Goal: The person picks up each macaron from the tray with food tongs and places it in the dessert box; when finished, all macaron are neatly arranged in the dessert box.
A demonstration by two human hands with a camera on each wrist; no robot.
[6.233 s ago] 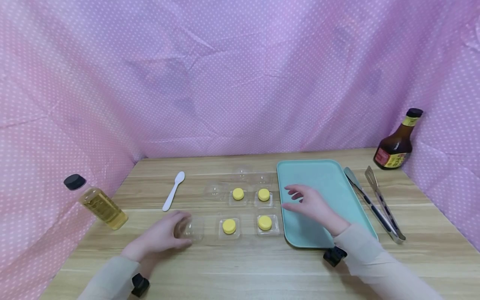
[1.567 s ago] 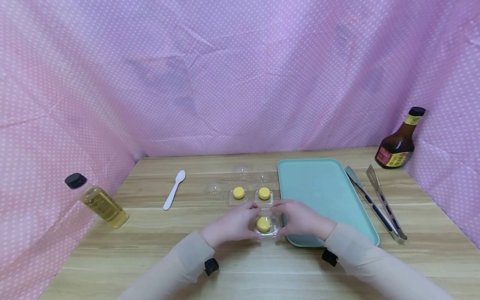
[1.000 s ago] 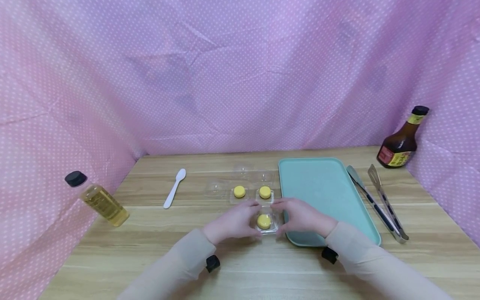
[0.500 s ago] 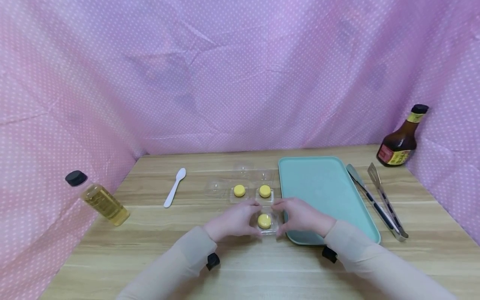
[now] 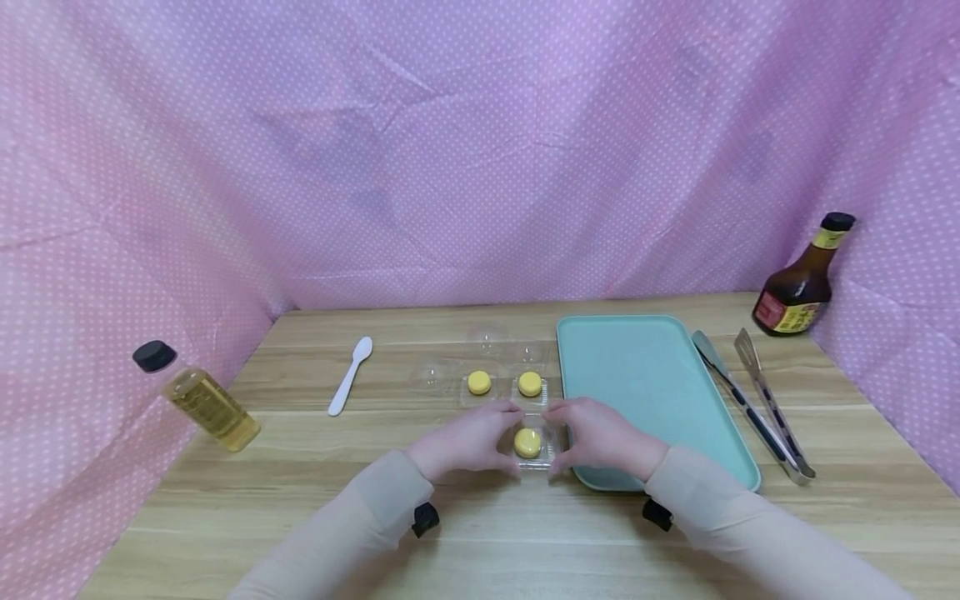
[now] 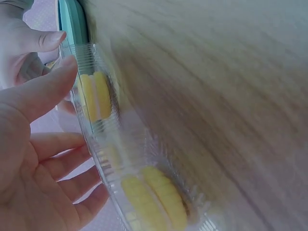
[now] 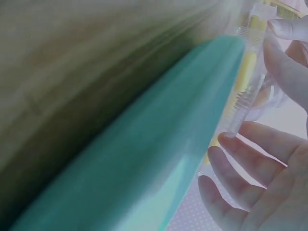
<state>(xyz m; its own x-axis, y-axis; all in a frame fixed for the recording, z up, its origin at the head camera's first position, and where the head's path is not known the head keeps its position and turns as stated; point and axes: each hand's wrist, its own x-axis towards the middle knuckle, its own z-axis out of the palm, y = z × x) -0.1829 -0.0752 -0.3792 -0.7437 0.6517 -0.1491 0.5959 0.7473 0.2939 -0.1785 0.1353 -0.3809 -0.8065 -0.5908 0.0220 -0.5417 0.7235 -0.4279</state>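
In the head view a yellow macaron (image 5: 527, 443) sits in a small clear plastic box (image 5: 540, 463), with the clear cover over it. My left hand (image 5: 468, 442) holds the box's left side, thumb at the near corner and fingers at the far one. My right hand (image 5: 603, 435) holds the opposite side the same way, its wrist above the tray. The left wrist view shows a second macaron (image 6: 154, 199) in clear plastic closer to that camera; my left hand hides that area in the head view. Two more macarons lie behind, the left (image 5: 479, 383) and right (image 5: 529, 384), in opened clear boxes.
A turquoise tray (image 5: 637, 367) lies right of the boxes, with metal tongs (image 5: 757, 408) beyond it. A dark sauce bottle (image 5: 793, 292) stands at the back right. On the left are a white spoon (image 5: 349, 377) and an oil bottle (image 5: 210, 408). A pink dotted cloth (image 5: 480, 167) surrounds the table.
Since the earliest frame, my left hand has moved right from the clear cover at the left, and my right hand has come to the box's right side. Both hands stay nearly still over the last second.
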